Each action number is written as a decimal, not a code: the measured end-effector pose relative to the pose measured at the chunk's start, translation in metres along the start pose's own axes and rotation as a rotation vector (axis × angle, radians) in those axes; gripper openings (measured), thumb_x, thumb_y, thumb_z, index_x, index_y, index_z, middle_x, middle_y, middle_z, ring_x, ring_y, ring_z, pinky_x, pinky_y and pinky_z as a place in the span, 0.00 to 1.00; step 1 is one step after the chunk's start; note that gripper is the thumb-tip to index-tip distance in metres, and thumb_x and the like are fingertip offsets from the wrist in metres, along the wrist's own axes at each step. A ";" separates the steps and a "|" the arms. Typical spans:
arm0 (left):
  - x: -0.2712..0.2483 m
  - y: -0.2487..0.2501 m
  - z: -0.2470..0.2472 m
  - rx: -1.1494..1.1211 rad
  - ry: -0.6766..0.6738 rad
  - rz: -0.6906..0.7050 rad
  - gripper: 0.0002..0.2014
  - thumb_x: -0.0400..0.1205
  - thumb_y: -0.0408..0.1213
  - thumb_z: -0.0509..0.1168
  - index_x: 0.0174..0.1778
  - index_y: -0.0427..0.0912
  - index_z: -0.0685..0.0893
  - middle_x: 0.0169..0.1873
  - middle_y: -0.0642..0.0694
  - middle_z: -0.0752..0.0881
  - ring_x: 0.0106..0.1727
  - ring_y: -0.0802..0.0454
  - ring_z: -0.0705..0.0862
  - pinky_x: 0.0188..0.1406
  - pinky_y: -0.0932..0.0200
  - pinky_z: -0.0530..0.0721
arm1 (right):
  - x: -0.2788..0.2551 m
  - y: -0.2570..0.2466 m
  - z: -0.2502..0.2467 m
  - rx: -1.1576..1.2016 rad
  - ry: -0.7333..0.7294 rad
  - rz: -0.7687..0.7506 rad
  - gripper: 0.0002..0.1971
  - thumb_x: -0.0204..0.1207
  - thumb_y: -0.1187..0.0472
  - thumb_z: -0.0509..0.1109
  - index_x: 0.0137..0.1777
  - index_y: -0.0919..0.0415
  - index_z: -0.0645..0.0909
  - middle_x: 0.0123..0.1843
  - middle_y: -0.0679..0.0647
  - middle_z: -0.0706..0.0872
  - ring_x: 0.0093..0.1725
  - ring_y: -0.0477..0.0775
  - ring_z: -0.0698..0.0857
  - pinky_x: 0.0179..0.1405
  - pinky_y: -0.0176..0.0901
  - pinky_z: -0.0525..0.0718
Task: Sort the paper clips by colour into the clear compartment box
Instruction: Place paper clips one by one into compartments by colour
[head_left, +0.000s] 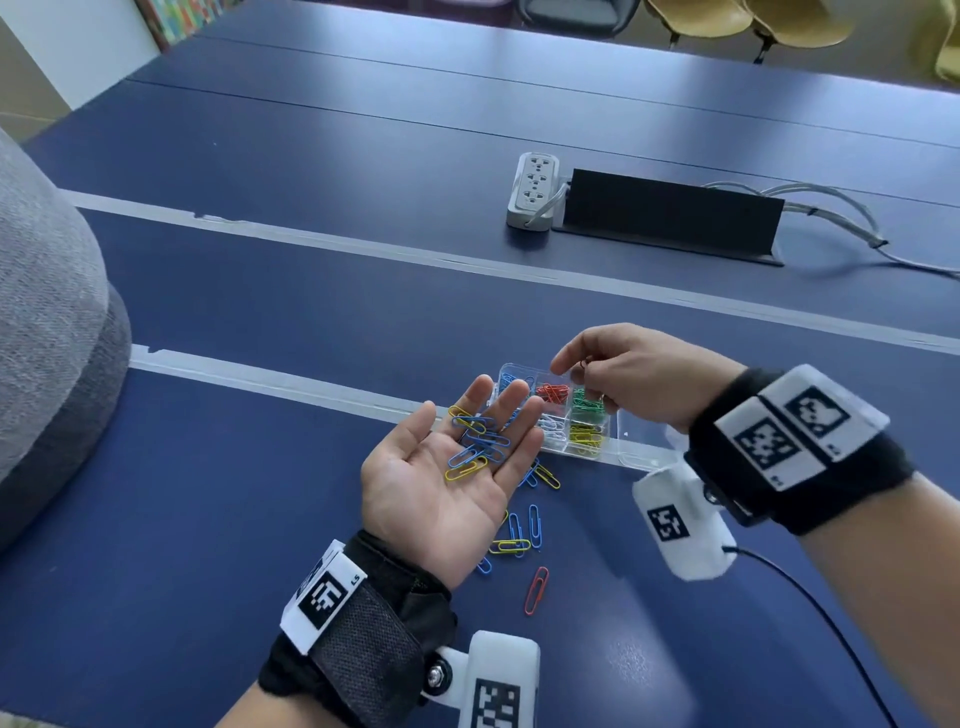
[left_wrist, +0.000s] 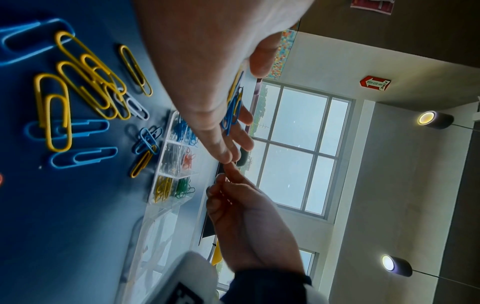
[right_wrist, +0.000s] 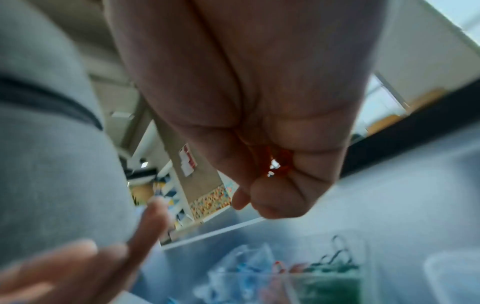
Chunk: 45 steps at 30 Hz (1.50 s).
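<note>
My left hand (head_left: 441, 467) lies palm up and open, with several blue and yellow paper clips (head_left: 478, 447) resting on its fingers. It hovers just left of the clear compartment box (head_left: 506, 370), whose cells hold blue, red, green, white and yellow clips. My right hand (head_left: 597, 374) is above the box's red and green cells and pinches a small clip that looks red (right_wrist: 279, 162). The box's clear lid (head_left: 644, 447) lies open to the right. Loose blue and yellow clips (head_left: 519, 530) and one red clip (head_left: 536, 590) lie on the blue table under my left wrist.
A white power strip (head_left: 532, 189) and a black cable housing (head_left: 670, 218) sit further back on the table. A grey cushion (head_left: 47, 332) fills the left edge. White tape lines (head_left: 311, 244) cross the table. A thin black cable (head_left: 810, 597) trails from my right wrist.
</note>
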<state>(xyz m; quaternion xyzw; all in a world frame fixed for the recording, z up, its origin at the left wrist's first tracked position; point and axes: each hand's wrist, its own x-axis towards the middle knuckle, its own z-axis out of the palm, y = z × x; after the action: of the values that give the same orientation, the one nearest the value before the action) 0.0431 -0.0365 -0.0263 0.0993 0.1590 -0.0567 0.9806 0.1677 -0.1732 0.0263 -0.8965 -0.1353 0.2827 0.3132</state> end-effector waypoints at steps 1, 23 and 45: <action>0.000 0.000 0.000 -0.001 -0.002 0.000 0.19 0.83 0.44 0.51 0.54 0.35 0.82 0.58 0.31 0.86 0.65 0.32 0.82 0.61 0.34 0.78 | 0.004 0.000 0.000 -0.143 0.028 -0.033 0.15 0.77 0.68 0.57 0.51 0.53 0.83 0.41 0.52 0.82 0.39 0.51 0.79 0.40 0.43 0.78; 0.000 0.003 -0.004 -0.012 0.009 0.001 0.20 0.82 0.45 0.51 0.53 0.35 0.83 0.57 0.31 0.86 0.66 0.32 0.82 0.62 0.34 0.77 | 0.000 -0.001 0.020 -0.472 0.125 -0.230 0.15 0.77 0.63 0.63 0.60 0.56 0.84 0.58 0.57 0.87 0.59 0.58 0.83 0.57 0.42 0.79; -0.007 -0.001 0.000 -0.017 -0.012 -0.010 0.20 0.82 0.45 0.51 0.55 0.35 0.81 0.58 0.30 0.86 0.64 0.31 0.82 0.60 0.34 0.79 | -0.007 0.005 0.018 -0.538 0.124 -0.168 0.16 0.78 0.61 0.61 0.63 0.53 0.82 0.60 0.57 0.79 0.59 0.60 0.80 0.58 0.47 0.78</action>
<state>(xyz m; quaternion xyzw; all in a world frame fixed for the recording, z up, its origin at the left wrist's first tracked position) 0.0367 -0.0372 -0.0245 0.0900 0.1540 -0.0608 0.9821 0.1518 -0.1713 0.0142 -0.9486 -0.2597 0.1545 0.0942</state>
